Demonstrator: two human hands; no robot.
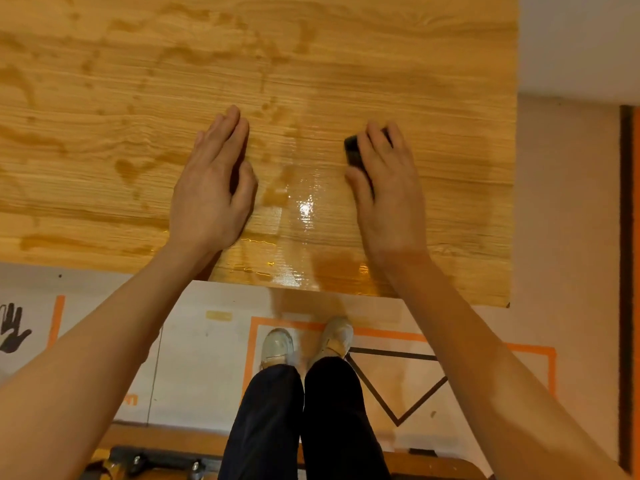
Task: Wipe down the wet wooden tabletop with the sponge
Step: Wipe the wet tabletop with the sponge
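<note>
The dark sponge (354, 151) is pressed flat to the wet wooden table (450, 81) under the right hand (386, 188), fingers curled over it, while the left hand (211, 188) is laid flat with straight fingers, seemingly for bracing, beside a glossy puddle (304, 209).

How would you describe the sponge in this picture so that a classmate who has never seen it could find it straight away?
Start at the large wooden tabletop filling the upper part of the view, wet in glossy patches. Of the two hands on it, go to the right hand; the sponge shows beneath its fingers. It is the only dark, nearly black thing on the pale wood, and the left hand lies flat with nothing under it.
</note>
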